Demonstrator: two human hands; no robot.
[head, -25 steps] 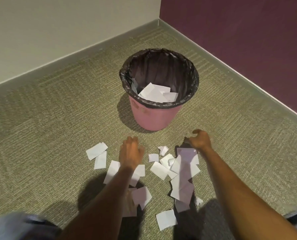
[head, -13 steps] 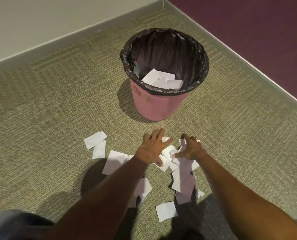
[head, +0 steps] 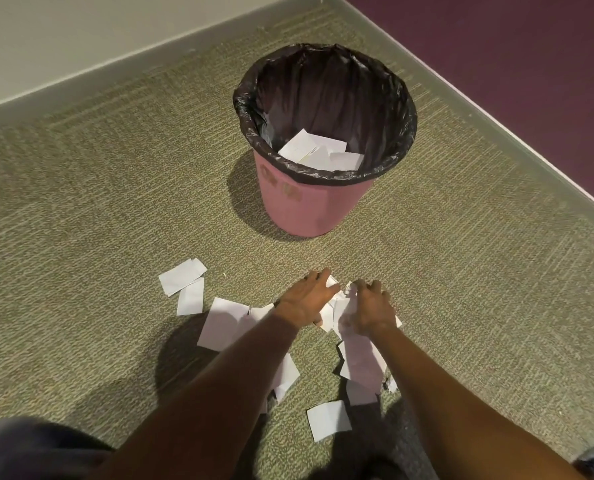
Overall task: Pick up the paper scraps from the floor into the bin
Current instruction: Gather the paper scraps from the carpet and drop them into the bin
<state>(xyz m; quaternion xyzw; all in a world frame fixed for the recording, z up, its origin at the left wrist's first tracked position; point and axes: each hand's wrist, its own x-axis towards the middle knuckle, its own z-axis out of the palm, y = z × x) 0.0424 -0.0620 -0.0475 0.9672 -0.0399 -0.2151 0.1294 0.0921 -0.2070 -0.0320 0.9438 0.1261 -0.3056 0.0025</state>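
A pink bin [head: 309, 206] with a black liner stands on the carpet, with a few white scraps [head: 318, 152] inside. Several white paper scraps lie scattered in front of it: a pair at the left [head: 183, 277], a large one [head: 223, 322], one near me [head: 328, 419]. My left hand [head: 307, 297] and my right hand [head: 370, 308] press together on a small pile of scraps [head: 333, 308] between them, fingers curled around its far edge. More scraps [head: 363, 365] trail under my right forearm.
Green carpet [head: 98, 202] covers the floor. A beige wall [head: 63, 39] runs along the back left and a purple wall [head: 531, 64] along the right; they meet in a corner behind the bin. My clothing shows at the bottom corners.
Both hands have moved toward each other over the scraps, from apart to nearly touching, gathering the pile between them. The view has tilted down and closer to the bin.
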